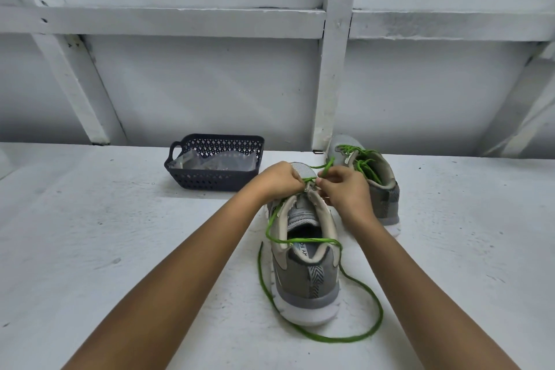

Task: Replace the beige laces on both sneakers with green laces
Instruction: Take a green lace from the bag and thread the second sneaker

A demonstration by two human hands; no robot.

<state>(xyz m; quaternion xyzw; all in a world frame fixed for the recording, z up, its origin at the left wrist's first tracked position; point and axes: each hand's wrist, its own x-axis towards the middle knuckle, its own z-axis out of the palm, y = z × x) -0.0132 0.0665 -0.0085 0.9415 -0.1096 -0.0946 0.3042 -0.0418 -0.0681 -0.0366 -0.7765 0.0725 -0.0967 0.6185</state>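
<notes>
While green lace trails loose on bench around near sneaker, left hand and right hand pinch it at front eyelets, fingers curled. Far right: second sneaker, green-laced. Far left: dark basket.

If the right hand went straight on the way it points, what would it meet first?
Probably the left hand, which sits just ahead of the right hand, both pinching the green lace over the near sneaker. The black basket lies farther along; depth unclear.
</notes>
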